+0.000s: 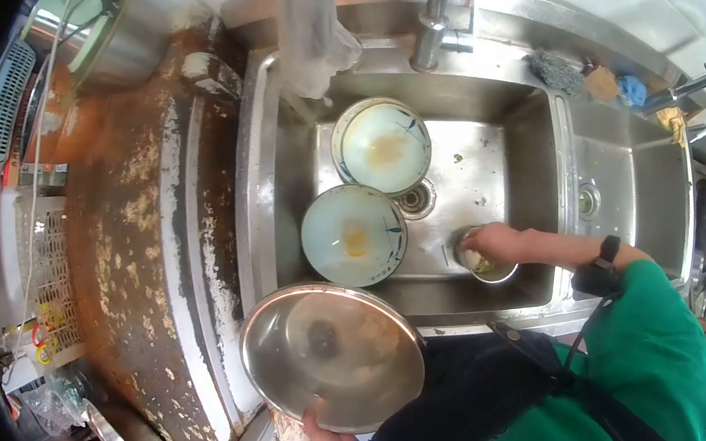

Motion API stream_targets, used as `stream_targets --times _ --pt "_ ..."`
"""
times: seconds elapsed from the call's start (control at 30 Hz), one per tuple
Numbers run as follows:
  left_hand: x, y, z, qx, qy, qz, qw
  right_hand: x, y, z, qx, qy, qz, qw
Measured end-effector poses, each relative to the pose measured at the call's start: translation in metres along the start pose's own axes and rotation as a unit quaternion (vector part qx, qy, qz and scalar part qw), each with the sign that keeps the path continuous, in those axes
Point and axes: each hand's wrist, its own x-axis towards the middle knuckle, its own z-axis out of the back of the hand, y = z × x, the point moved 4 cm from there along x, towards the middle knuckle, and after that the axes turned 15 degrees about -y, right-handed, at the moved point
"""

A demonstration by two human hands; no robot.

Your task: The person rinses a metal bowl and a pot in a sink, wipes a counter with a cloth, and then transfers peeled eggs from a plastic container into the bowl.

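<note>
My left hand [327,432] grips the near rim of a large round steel basin [370,344], tilted in front of the sink's left corner; part of the hand is hidden behind it. Down in the main sink [487,143], my right hand [494,246] is closed at the rim of a small round metal bowl [503,274]. Pale greenish scraps show inside this bowl, and my fingertips are partly hidden. Left of it lies a pale blue-patterned plate [332,232] with a yellowish puddle. Behind that sits another such plate [368,137], seemingly stacked on one more.
A tap [428,38] rises behind the sink, and a clear plastic bag [315,45] hangs over its left rear corner. A smaller basin [622,174] adjoins on the right. Scouring pads [556,73] and cloths lie on the back ledge. A rusty, peeling counter [124,226] stands left.
</note>
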Motion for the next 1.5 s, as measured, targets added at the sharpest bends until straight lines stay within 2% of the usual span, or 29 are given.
stream_targets --times 0.07,0.1,0.13,0.17,0.23,0.33,0.37,0.4,0.47,0.5,0.57,0.63,0.73,0.8,0.9,1.07,1.13,1.2,1.27,1.33,1.4,1.43,1.5 --pt "-0.001 -0.002 -0.001 -0.013 -0.011 -0.020 1.000 0.018 -0.009 -0.009 -0.087 0.046 0.042 0.994" --pt "0.002 -0.001 0.000 0.002 -0.012 -0.023 1.000 0.035 0.003 -0.003 -0.038 -0.022 0.018 0.999" --pt "0.002 -0.002 0.001 0.019 -0.013 -0.025 0.999 0.054 -0.005 -0.014 -0.019 -0.028 -0.054 0.998" --pt "0.001 -0.002 0.000 0.018 -0.026 -0.029 0.999 0.068 -0.006 -0.025 0.037 -0.082 -0.080 0.993" --pt "-0.001 -0.002 -0.003 -0.005 -0.028 -0.023 0.999 0.097 -0.019 -0.057 -0.038 -0.094 -0.120 0.988" --pt "-0.010 -0.007 -0.009 -0.014 -0.039 -0.021 0.999 0.127 -0.029 -0.089 0.007 -0.082 -0.170 0.982" --pt "-0.012 -0.008 -0.010 -0.003 -0.046 -0.023 0.999 0.134 -0.049 -0.110 -0.091 -0.144 -0.113 0.979" --pt "-0.010 -0.008 -0.008 -0.005 -0.051 -0.026 0.998 0.137 -0.048 -0.109 -0.088 -0.140 -0.109 0.980" --pt "-0.003 -0.005 -0.001 0.040 -0.035 -0.057 0.997 0.141 -0.051 -0.108 -0.082 -0.066 -0.154 0.982" --pt "0.003 -0.004 0.003 0.038 -0.037 -0.056 0.997 0.140 -0.045 -0.104 -0.050 -0.098 -0.127 0.986" --pt "0.011 0.002 0.008 -0.034 -0.018 -0.024 0.999 0.137 -0.036 -0.098 -0.085 -0.111 -0.119 0.983" --pt "0.006 0.004 0.005 -0.040 -0.031 -0.010 0.999 0.128 -0.016 -0.082 -0.117 -0.170 -0.084 0.975" --pt "0.008 0.004 0.006 -0.041 -0.037 0.000 0.998 0.121 0.002 -0.058 -0.135 -0.186 -0.070 0.971" --pt "0.010 0.007 0.011 -0.041 -0.039 0.003 0.998 0.110 0.009 -0.035 -0.147 -0.178 -0.080 0.970" --pt "0.010 0.006 0.017 -0.016 -0.079 0.001 0.997 0.083 0.015 0.013 -0.097 -0.242 -0.115 0.959" --pt "0.022 0.010 0.017 -0.032 -0.026 0.001 0.999 0.013 0.002 0.082 -0.095 -0.370 -0.211 0.900" --pt "0.027 0.012 0.020 -0.032 -0.012 0.023 0.999 -0.011 -0.006 0.103 -0.126 -0.423 -0.206 0.873" --pt "0.028 0.018 0.022 -0.028 0.000 0.049 0.998 -0.030 -0.014 0.123 -0.214 -0.420 -0.239 0.849" --pt "0.026 0.015 0.018 0.022 0.055 0.006 0.998 -0.038 -0.023 0.136 -0.268 -0.409 -0.246 0.837" --pt "0.019 0.010 0.009 0.035 0.049 -0.006 0.998 -0.036 -0.037 0.145 -0.315 -0.396 -0.250 0.825" --pt "0.022 0.009 0.009 0.018 0.061 -0.009 0.998 -0.024 -0.053 0.145 -0.374 -0.329 -0.271 0.823" --pt "0.022 0.009 0.009 0.018 0.062 -0.010 0.998 -0.018 -0.056 0.146 -0.373 -0.331 -0.271 0.823" --pt "0.023 0.010 0.010 0.007 0.048 0.010 0.999 0.002 -0.064 0.139 -0.395 -0.255 -0.271 0.840"
